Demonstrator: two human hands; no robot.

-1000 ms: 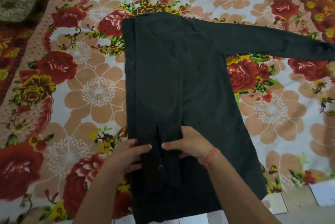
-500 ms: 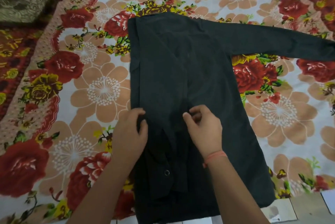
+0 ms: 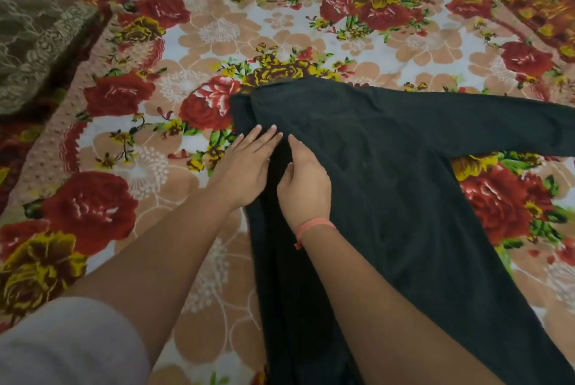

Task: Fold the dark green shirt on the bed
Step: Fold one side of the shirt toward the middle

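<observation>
Half folded so far. Far left: bed [image 3: 140, 166], floral cover. Then left hand [image 3: 245, 166], flat, outstretched, pressing the tucked left edge of the shirt [image 3: 389, 198] near the shoulder; gripping nothing. Beside it right hand [image 3: 305, 188], loosely curled on the cloth; cannot tell whether pinching. Both up from the hem a second ago, smoothing the fold. Right sleeve [image 3: 482, 126] still spread right, probably next.
</observation>
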